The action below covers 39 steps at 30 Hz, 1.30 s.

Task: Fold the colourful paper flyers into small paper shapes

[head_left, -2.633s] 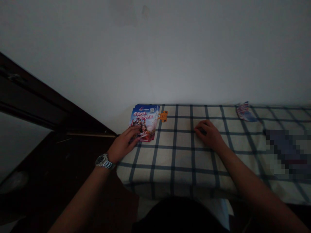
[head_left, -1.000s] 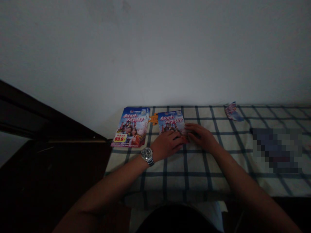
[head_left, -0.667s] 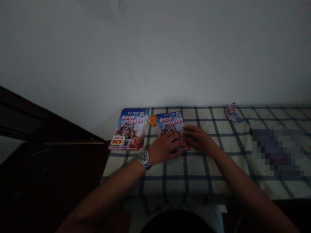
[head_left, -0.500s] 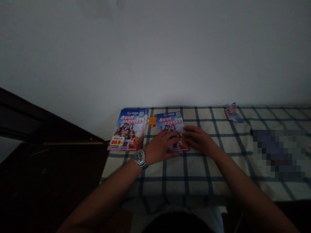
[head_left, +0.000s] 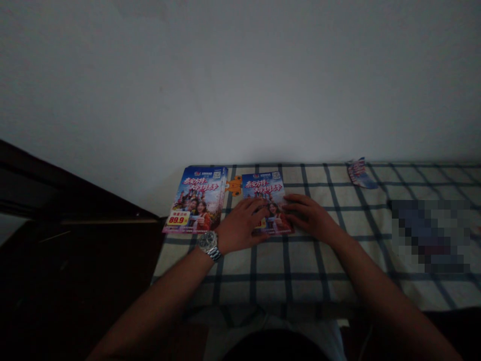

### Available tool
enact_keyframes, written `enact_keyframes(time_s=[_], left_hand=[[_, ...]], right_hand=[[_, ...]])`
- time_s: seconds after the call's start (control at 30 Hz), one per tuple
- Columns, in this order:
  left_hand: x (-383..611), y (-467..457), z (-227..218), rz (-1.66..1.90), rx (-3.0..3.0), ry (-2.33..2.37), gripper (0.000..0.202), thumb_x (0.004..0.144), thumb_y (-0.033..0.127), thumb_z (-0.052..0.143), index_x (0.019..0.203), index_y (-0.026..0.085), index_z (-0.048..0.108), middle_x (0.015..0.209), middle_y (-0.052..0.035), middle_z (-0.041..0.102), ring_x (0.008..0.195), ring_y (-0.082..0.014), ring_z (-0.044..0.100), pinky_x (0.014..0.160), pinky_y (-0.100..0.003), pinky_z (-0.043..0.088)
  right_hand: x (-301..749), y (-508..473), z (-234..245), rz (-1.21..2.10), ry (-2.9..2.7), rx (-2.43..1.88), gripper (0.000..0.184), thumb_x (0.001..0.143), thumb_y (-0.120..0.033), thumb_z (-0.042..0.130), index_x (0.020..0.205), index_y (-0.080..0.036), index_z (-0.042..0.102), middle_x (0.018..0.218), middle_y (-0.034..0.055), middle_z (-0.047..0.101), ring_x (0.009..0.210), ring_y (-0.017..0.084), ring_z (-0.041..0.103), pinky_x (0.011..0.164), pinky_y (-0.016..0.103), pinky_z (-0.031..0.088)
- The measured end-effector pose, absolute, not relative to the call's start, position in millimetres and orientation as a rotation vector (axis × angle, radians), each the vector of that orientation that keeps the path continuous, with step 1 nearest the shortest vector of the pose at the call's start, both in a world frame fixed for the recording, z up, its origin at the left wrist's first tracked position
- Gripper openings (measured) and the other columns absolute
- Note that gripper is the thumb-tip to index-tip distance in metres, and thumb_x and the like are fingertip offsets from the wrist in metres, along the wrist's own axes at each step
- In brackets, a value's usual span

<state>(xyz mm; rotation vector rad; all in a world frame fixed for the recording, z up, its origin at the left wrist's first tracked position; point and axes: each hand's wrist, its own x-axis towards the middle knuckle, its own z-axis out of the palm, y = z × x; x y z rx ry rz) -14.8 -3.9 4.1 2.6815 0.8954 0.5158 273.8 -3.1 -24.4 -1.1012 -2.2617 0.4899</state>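
A blue and pink printed flyer (head_left: 265, 186) lies flat on the checked cloth in front of me. My left hand (head_left: 242, 223), with a metal watch (head_left: 209, 245) on its wrist, rests over the flyer's left and lower part with its fingers stretched out. At the flyer's right edge, my right hand (head_left: 306, 215) touches it with fingers extended and a little apart. To the left sits a stack of the same flyers (head_left: 195, 200), slightly fanned along its right side. Between stack and single flyer lies a small orange bear-shaped piece (head_left: 234, 186).
White and dark-blue checked cloth (head_left: 308, 260) covers the surface, which meets a pale wall (head_left: 240, 85) at the back. A crumpled piece of printed paper (head_left: 361, 173) lies at the back right. Further right is a blurred-out dark object (head_left: 428, 235). Dark floor shows at left.
My left hand has slid a little to the left across the flyer, uncovering more of its lower picture. My right hand has stayed at the right edge.
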Motion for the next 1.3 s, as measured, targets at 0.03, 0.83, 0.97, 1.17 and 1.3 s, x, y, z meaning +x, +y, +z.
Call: enact_keyframes(time_s=[0.03,0.83,0.97,1.17,1.3], left_hand=[[-14,-4,4,0.516,2.683,0.893,0.05,0.089,0.045,0.07,0.131,0.023,0.054,0.146,-0.0124,0.051,0.142,-0.0326,0.043,0.12,-0.054,0.036],[-11,3,1,0.568,2.718,0.926,0.023,0.107,0.029,0.043,0.111,0.02,0.063,0.129,-0.0083,0.064,0.129,-0.0241,0.055,0.111,-0.047,0.046],[-16,1,9,0.553,2.68,0.907,0.026,0.098,0.043,0.061,0.111,0.021,0.064,0.133,-0.0081,0.063,0.122,-0.0263,0.059,0.104,-0.046,0.049],[-20,1,17,0.557,2.632,0.872,0.029,0.097,0.034,0.061,0.124,0.025,0.063,0.133,-0.0051,0.064,0.119,-0.023,0.061,0.101,-0.042,0.051],[-20,2,13,0.557,2.598,0.905,0.026,0.103,0.032,0.052,0.125,0.025,0.064,0.125,-0.0042,0.067,0.112,-0.0208,0.065,0.095,-0.037,0.053]], right_hand=[[273,-4,-24,0.497,-2.262,-1.109,0.028,0.097,-0.031,0.064,0.125,-0.03,0.069,0.143,0.0092,0.06,0.132,0.029,0.057,0.11,0.055,0.051],[269,-10,-10,0.635,-2.256,-1.037,0.013,0.098,-0.031,0.06,0.107,-0.027,0.069,0.129,0.0079,0.068,0.123,0.026,0.064,0.106,0.048,0.053],[270,-12,-7,0.659,-2.253,-1.036,0.011,0.1,-0.03,0.058,0.106,-0.027,0.067,0.127,0.0072,0.069,0.12,0.025,0.066,0.103,0.045,0.054],[272,-15,-3,0.661,-2.195,-1.115,0.011,0.1,-0.033,0.057,0.106,-0.027,0.065,0.121,0.0052,0.073,0.109,0.024,0.07,0.095,0.041,0.057],[274,-18,0,0.627,-2.199,-1.199,0.016,0.102,-0.035,0.054,0.109,-0.026,0.066,0.108,0.005,0.075,0.096,0.023,0.073,0.084,0.038,0.058]])
